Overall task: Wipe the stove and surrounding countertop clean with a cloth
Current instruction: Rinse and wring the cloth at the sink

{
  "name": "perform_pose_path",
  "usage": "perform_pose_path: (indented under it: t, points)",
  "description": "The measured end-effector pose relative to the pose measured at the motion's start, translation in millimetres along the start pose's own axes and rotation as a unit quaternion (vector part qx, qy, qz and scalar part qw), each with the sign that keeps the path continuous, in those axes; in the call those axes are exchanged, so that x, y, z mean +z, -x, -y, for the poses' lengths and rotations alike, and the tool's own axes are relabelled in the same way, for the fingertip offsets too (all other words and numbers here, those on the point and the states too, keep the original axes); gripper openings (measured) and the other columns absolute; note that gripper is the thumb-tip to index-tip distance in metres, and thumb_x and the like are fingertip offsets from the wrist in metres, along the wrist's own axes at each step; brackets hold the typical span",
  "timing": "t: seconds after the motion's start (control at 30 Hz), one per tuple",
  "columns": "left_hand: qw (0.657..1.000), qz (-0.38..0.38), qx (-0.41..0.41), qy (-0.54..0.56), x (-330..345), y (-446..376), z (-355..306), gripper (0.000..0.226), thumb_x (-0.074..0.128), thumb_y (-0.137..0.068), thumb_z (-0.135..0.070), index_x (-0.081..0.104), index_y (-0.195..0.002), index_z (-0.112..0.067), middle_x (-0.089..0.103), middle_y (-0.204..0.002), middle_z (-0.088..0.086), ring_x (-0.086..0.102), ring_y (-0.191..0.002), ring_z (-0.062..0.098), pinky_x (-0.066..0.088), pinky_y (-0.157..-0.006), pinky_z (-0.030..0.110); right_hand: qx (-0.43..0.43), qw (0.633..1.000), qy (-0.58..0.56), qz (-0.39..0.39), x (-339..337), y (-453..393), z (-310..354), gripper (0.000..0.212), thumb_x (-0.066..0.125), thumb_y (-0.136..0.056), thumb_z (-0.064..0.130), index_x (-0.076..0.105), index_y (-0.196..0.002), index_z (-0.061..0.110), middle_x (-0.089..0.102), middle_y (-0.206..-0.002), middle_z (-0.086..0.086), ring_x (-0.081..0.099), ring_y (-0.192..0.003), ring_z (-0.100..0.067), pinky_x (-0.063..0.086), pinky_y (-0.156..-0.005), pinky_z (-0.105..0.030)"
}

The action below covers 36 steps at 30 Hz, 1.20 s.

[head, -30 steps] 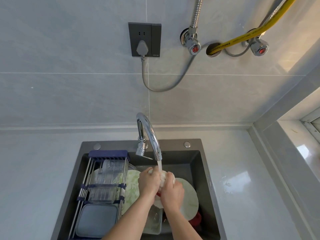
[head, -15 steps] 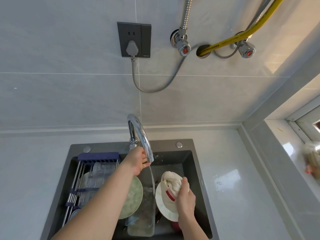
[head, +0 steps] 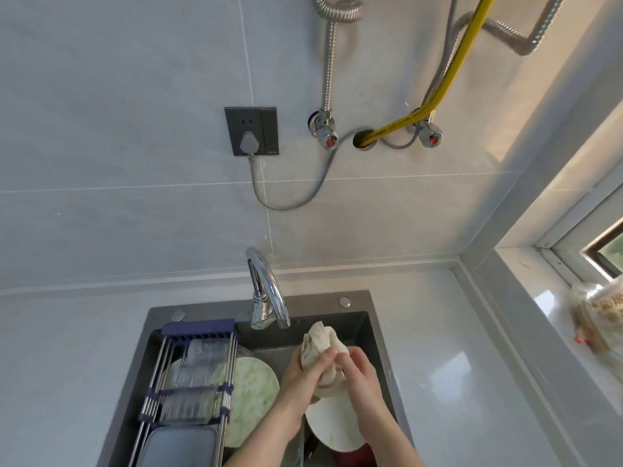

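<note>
A wet, off-white cloth (head: 320,345) is bunched up over the dark sink (head: 374,335), just right of the chrome tap (head: 269,298). My left hand (head: 300,375) grips the cloth from the left and my right hand (head: 359,372) grips it from the right, both squeezing it. No water runs from the tap spout. The pale countertop (head: 448,365) lies on both sides of the sink. No stove is in view.
A metal drying rack (head: 188,382) with a clear container spans the sink's left half. Plates (head: 253,389) lie in the basin under my hands. A wall socket (head: 251,131), valves and hoses sit above. A plastic bag (head: 596,318) rests on the window sill at right.
My left hand left the tap and joined my right hand on the cloth. The water stream has stopped. The view tilted upward, showing more wall.
</note>
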<state>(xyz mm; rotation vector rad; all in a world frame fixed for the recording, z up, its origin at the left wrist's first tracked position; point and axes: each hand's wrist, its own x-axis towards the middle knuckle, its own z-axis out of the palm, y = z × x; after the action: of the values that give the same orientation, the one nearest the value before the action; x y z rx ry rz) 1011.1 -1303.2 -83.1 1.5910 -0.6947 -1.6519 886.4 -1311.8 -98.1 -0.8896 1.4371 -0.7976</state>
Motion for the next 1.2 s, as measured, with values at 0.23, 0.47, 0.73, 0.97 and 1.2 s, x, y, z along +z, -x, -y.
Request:
perform_pose_path:
  t: [0.23,0.47,0.73,0.97,1.2]
  points:
    - [0.992,0.052,0.099,-0.051,-11.5,13.6,-17.0,0.052,0.064,-0.075,-0.02,0.069,-0.124,-0.037,0.077,-0.111,0.001,0.072,-0.1,0.019,0.058,-0.08,0.035,-0.179,0.978,0.102,0.022,-50.5,-5.5,37.6,0.014,0.066,-0.098,0.013,0.056,-0.089,0.011,0.063,-0.075,0.007,0.062,-0.071,-0.011,0.051,-0.064,-0.025]
    - [0.993,-0.04,0.097,-0.05,-11.0,13.1,-3.7,0.06,0.039,-0.087,0.017,0.07,-0.124,-0.017,0.079,-0.1,0.005,0.074,-0.089,0.017,0.058,-0.074,0.032,-0.241,0.958,0.155,0.016,-51.4,-8.5,58.1,0.027,0.06,-0.087,0.047,0.049,-0.091,0.023,0.062,-0.081,0.005,0.058,-0.067,-0.013,0.05,-0.064,-0.044]
    - [0.973,-0.015,0.195,-0.124,14.8,24.8,-5.1,0.089,0.087,-0.073,0.009,0.04,-0.141,-0.026,0.07,-0.121,-0.008,0.067,-0.111,-0.001,0.056,-0.086,0.023,-0.179,0.983,0.012,0.043,-45.7,-6.7,74.4,0.022,0.069,-0.088,0.038,0.059,-0.09,0.019,0.071,-0.088,-0.004,0.072,-0.084,-0.025,0.061,-0.07,-0.054]
    - [0.962,-0.074,0.249,-0.086,38.3,2.7,-18.1,0.1,0.095,-0.058,0.006,0.04,-0.138,-0.019,0.073,-0.121,0.005,0.073,-0.108,0.02,0.061,-0.081,0.03,-0.03,0.98,-0.174,0.089,-44.2,3.4,61.4,0.03,0.075,-0.092,0.025,0.059,-0.097,0.0,0.075,-0.103,-0.02,0.075,-0.097,-0.036,0.059,-0.085,-0.052]
    - [0.964,-0.091,0.174,-0.182,33.3,-1.6,-31.2,0.056,0.087,-0.055,-0.04,0.069,-0.108,-0.036,0.077,-0.097,-0.015,0.073,-0.094,0.008,0.06,-0.083,0.034,-0.165,0.983,0.08,0.025,-57.9,14.8,40.7,0.04,0.071,-0.09,0.047,0.049,-0.07,0.02,0.052,-0.067,0.017,0.049,-0.067,-0.006,0.039,-0.066,-0.024]
